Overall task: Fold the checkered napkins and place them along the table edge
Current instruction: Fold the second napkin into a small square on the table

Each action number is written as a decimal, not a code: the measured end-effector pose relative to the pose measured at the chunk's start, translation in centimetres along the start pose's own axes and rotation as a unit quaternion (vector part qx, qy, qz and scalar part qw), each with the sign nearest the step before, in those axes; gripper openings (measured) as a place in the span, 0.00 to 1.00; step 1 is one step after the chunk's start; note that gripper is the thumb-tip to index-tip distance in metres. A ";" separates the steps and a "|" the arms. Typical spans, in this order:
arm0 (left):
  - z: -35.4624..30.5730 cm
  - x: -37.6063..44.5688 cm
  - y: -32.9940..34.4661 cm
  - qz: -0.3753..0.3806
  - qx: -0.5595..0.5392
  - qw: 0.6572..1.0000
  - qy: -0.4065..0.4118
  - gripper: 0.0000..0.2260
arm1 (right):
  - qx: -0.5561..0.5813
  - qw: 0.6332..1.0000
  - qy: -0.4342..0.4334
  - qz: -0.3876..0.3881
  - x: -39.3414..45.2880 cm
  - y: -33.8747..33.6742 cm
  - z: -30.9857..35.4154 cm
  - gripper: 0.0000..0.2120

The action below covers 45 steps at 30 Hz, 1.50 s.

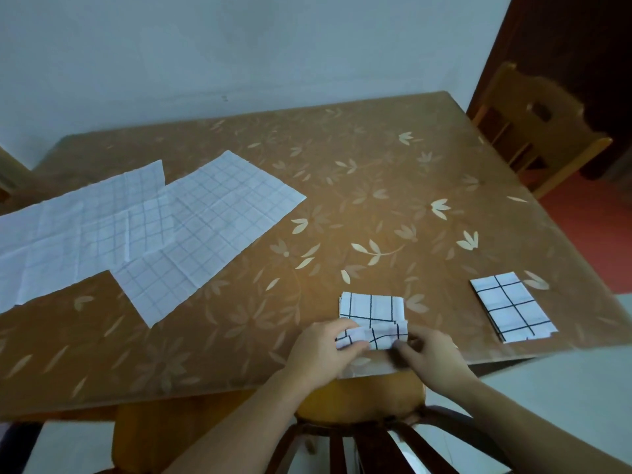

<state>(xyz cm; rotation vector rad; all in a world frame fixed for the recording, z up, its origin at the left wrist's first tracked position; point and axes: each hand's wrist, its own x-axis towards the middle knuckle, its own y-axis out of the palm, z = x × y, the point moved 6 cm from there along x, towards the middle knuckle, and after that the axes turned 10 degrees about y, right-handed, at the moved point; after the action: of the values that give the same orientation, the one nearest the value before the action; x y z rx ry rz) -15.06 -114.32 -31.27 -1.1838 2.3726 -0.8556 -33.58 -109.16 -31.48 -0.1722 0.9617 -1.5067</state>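
Near the bench [342, 200] edge, the napkin [372, 319] lies crosswise just beyond both hands, left hand [319, 354] and right hand [432, 359] each pinching its near flap.

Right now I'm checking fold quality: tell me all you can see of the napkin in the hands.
The napkin being folded is white cloth with a black grid, already reduced to a small rectangle. It lies on the table near the front edge. Its near edge is lifted and doubled over, pinched by the left hand and right hand at either end.
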 end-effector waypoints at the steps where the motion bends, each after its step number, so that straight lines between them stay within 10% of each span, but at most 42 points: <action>1: 0.3 0.0 0.0 0.001 -0.021 1.000 -0.020 0.16 | 0.008 1.000 -0.001 0.002 0.1 -0.2 0.0 0.09; 18: 3.2 2.0 0.2 -0.060 -0.009 0.985 -0.164 0.30 | 0.033 0.991 0.126 -0.038 4.3 -0.7 -1.5 0.04; 27: 0.2 3.0 1.9 -0.006 0.296 0.953 0.063 0.20 | 0.058 0.991 0.117 -0.018 5.2 -0.6 -1.4 0.09; 32: 1.8 3.4 3.6 0.103 0.333 0.937 0.005 0.29 | 0.029 0.993 0.113 -0.017 5.0 -0.6 -1.3 0.09; 39: 2.7 2.5 3.8 0.097 0.327 0.940 -0.002 0.29 | -0.226 0.946 -0.186 -0.137 3.4 2.0 4.0 0.26; 45: 3.4 2.2 4.2 0.086 0.313 0.946 -0.009 0.29 | -0.305 0.939 -0.140 -0.075 5.9 4.2 1.7 0.36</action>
<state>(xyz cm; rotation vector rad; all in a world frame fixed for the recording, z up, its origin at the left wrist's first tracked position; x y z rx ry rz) -16.95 -115.35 -36.69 -0.7084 1.9131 -1.3838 -30.55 -114.65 -35.62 -0.8998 1.1736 -1.2311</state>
